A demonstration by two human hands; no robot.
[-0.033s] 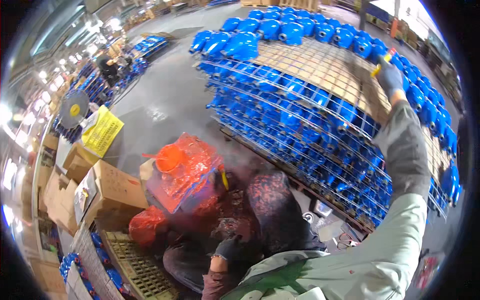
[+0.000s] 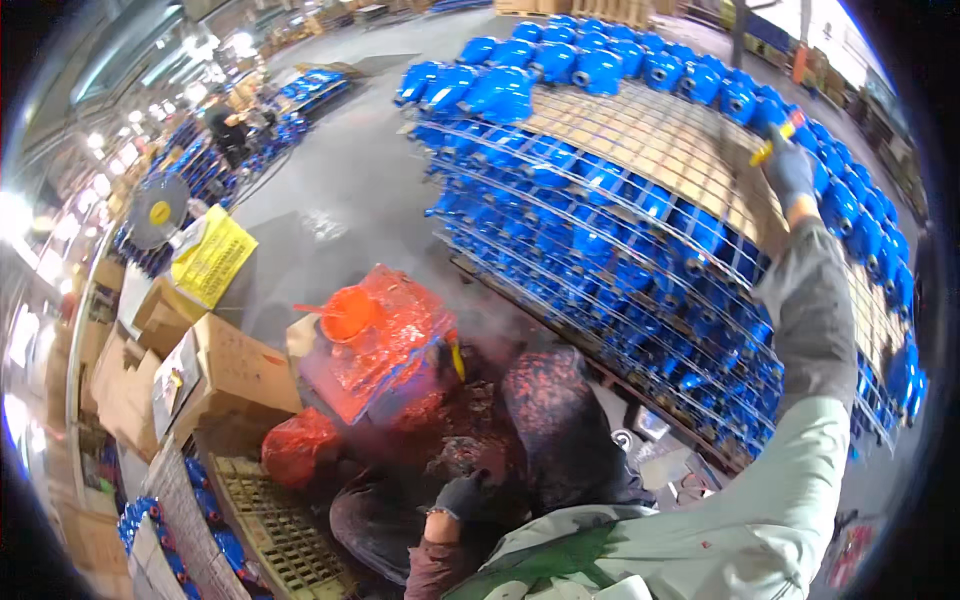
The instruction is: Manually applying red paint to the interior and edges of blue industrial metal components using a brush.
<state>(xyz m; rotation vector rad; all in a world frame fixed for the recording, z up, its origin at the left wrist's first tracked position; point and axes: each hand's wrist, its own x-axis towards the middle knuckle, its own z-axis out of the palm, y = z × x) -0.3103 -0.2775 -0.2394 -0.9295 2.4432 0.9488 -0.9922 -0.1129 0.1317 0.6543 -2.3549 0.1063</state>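
My right hand (image 2: 790,170), in a grey glove, is stretched out over the upper right of the wire rack (image 2: 690,150). Its fingers are closed round a slim yellow tool (image 2: 765,152) with a red end. Close to it stand glossy blue castings (image 2: 840,203), hollow and with round necks. Low in front of me, my gloved left hand (image 2: 460,495) lies on my dark, red-stained lap; its fingers look loosely extended, with nothing visible in them. An orange-red bowl (image 2: 350,315) sits on a red-smeared, plastic-covered block (image 2: 400,345) beyond my knees.
Several layers of blue castings fill the rack. Cardboard boxes (image 2: 245,375) stand at the left, beside a yellow printed sack (image 2: 213,258) and a fan (image 2: 158,212). A yellowish plastic crate (image 2: 270,530) lies at my lower left. Another person (image 2: 228,135) is far back left.
The whole view has shifted slightly, with the scene moving a little to the right. Both hands keep nearly the same pose, and the yellow tool stays in my right hand.
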